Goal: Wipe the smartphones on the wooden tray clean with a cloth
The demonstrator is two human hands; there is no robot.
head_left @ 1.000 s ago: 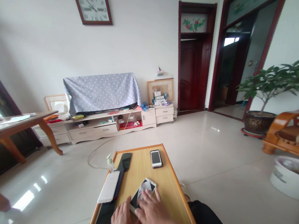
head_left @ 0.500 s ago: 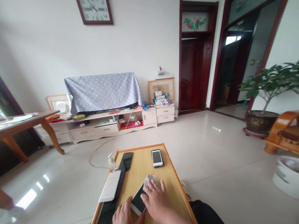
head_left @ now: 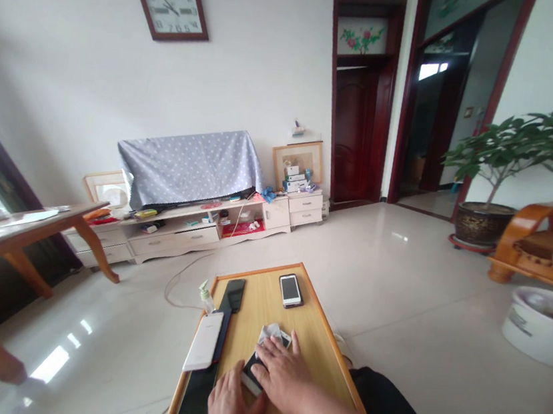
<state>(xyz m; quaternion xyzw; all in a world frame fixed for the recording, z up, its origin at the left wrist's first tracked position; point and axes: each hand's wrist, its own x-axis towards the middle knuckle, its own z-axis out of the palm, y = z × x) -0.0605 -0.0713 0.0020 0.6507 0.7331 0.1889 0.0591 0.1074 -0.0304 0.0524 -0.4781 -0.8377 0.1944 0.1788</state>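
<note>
A white-edged phone [head_left: 253,367] with a dark screen lies on the small wooden table [head_left: 310,345] in front of me. My right hand [head_left: 281,374] lies over it with fingers stretched out, pressing a small white wipe [head_left: 268,332] against its far end. My left hand [head_left: 228,413] rests at the phone's near left corner, fingers flat on the table and touching its edge.
A white power bank [head_left: 203,340] lies on a long dark tablet [head_left: 201,386]. A dark phone [head_left: 233,294] and a white phone [head_left: 290,290] sit at the table's far end, a small bottle [head_left: 204,295] at its left edge. A white basin [head_left: 541,325] stands on the floor right.
My right hand slid up the phone with the wipe, then came back a little toward me. My left hand stayed at the phone's near corner.
</note>
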